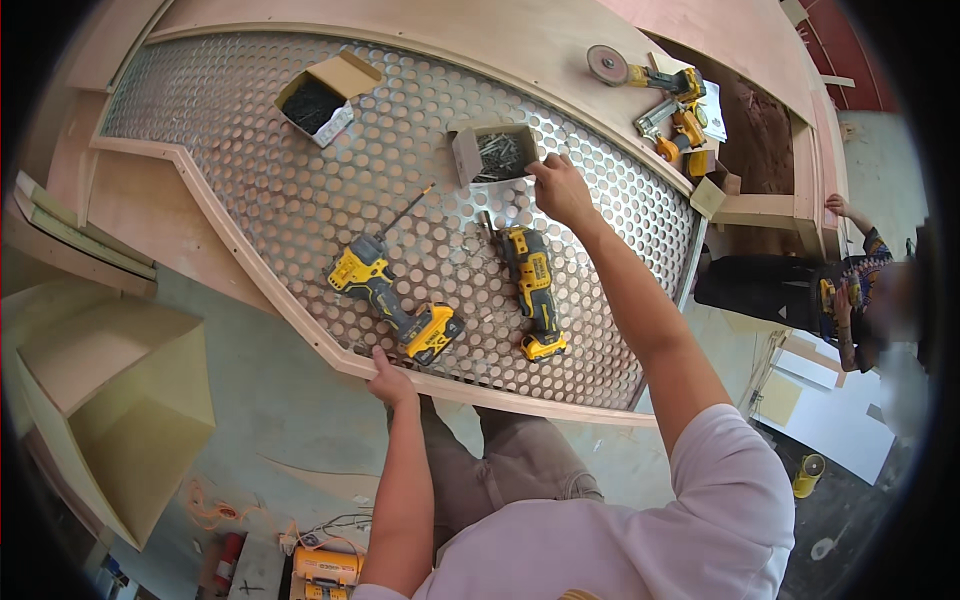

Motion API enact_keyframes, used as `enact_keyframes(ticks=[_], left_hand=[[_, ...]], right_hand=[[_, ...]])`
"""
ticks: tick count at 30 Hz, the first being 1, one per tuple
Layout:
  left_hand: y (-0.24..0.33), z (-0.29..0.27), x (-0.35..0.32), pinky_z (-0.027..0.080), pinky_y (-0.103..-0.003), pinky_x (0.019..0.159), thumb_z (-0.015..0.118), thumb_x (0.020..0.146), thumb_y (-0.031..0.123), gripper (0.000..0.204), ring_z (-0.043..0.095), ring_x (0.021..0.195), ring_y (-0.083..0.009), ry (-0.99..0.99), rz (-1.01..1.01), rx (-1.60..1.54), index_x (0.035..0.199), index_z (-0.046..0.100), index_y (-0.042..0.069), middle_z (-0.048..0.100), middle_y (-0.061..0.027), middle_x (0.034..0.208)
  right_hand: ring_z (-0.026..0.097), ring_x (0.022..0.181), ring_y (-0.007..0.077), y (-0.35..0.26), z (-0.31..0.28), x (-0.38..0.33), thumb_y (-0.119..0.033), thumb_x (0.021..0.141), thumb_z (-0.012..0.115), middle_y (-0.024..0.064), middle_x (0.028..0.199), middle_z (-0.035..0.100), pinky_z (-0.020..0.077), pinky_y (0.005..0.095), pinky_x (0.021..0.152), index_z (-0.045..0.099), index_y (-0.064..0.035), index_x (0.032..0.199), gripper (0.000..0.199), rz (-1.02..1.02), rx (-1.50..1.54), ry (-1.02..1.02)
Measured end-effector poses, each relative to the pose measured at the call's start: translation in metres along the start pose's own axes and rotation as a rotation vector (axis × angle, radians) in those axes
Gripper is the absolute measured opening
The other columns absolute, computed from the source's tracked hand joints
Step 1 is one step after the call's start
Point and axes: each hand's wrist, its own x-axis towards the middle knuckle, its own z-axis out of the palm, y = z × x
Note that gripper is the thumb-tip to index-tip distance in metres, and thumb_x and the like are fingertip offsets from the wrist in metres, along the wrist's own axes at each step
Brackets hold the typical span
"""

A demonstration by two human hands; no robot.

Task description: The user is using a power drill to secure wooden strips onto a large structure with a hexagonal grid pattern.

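Note:
My right hand (pixel 562 190) reaches over the perforated metal sheet (pixel 270 210), its fingers pinched at the right edge of a small cardboard box (pixel 466 158). Loose silvery screws (pixel 502 156) fill that box. My left hand (pixel 392 384) grips the near wooden rim (pixel 470 391) around the sheet. Just above it lies a yellow and black cordless drill (pixel 385 290) with a long bit pointing away. To the drill's right rests a yellow and black cordless multi-tool (pixel 533 285). Farther left stands an open box (pixel 330 130) of dark screws.
On the wooden ledge at the back right lie an angle grinder (pixel 645 74) and a yellow nail gun (pixel 685 130). Another person (pixel 840 280) stands at the right, holding a yellow tool. A wooden box form (pixel 120 400) stands on the floor at left, an orange case (pixel 328 566) below.

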Motion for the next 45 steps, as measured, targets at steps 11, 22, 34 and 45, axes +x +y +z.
enact_keyframes(ticks=[11,22,34,45], left_hand=[[0.000,0.008,-0.009,0.052,-0.047,0.075,0.072,0.091,0.052,0.071,0.068,0.077,-0.0350,-0.003,0.034,-0.057,0.091,0.070,-0.020,0.073,-0.0236,0.085],[0.008,0.008,-0.013,0.052,-0.044,0.074,0.075,0.091,0.044,0.059,0.069,0.077,-0.0315,0.059,0.048,-0.089,0.094,0.072,-0.015,0.075,-0.0210,0.088],[-0.011,0.003,0.007,0.053,-0.050,0.073,0.065,0.089,0.068,0.077,0.071,0.080,-0.0415,0.123,0.059,-0.040,0.087,0.074,-0.008,0.073,-0.0246,0.080],[-0.025,0.011,0.010,0.054,-0.042,0.067,0.067,0.091,0.062,0.066,0.071,0.068,-0.0277,0.110,0.057,0.033,0.082,0.076,-0.002,0.072,-0.0116,0.070]], right_hand=[[0.066,0.103,0.0343,-0.027,0.036,0.067,-0.020,0.087,0.066,0.0153,0.101,0.069,0.0558,0.0449,0.089,0.076,-0.0091,0.096,0.018,0.143,0.207,-0.154],[0.066,0.098,0.0425,-0.030,0.045,0.084,-0.016,0.085,0.065,0.0238,0.095,0.072,0.0532,0.0496,0.090,0.072,-0.0037,0.092,0.016,0.192,0.334,-0.159],[0.068,0.087,0.0111,-0.145,-0.031,-0.041,-0.012,0.098,0.069,0.0063,0.099,0.073,0.0542,0.0257,0.081,0.069,0.0051,0.117,0.025,0.485,1.236,-0.257],[0.070,0.081,0.0161,-0.173,0.102,0.005,-0.010,0.101,0.062,0.0104,0.100,0.072,0.0579,0.0271,0.071,0.064,0.0010,0.124,0.025,0.864,1.493,0.057]])
